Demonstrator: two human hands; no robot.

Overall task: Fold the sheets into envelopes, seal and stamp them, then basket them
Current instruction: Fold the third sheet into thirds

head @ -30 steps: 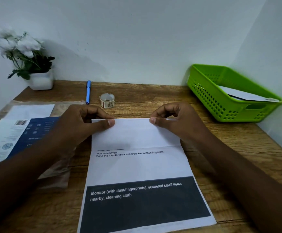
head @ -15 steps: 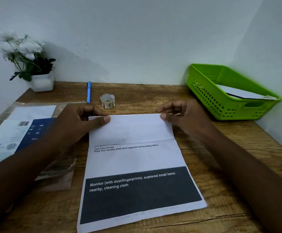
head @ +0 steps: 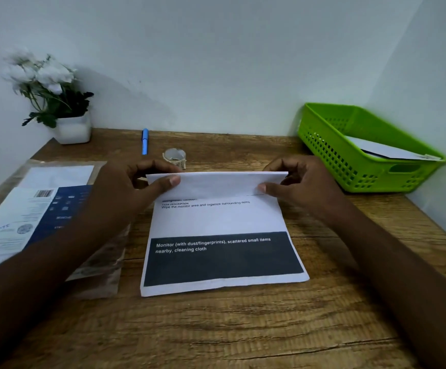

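Printed sheet point(head: 218, 222) laid flat at centre of wooden desk point(head: 243, 328), top portion folded over toward viewer, white back shown. Dark band with white lettering printed across lower part. Folded flap pinched at left corner by left hand point(head: 131, 190), at right corner by right hand point(head: 304, 187). Green basket point(head: 331, 155) set far right, white envelope point(head: 386, 151) held inside.

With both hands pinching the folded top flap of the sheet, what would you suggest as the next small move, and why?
Probably roll the flap over once more toward the dark printed band: the left hand and right hand pinch its two ends, lifted off the sheet, and most of the page below is unfolded.
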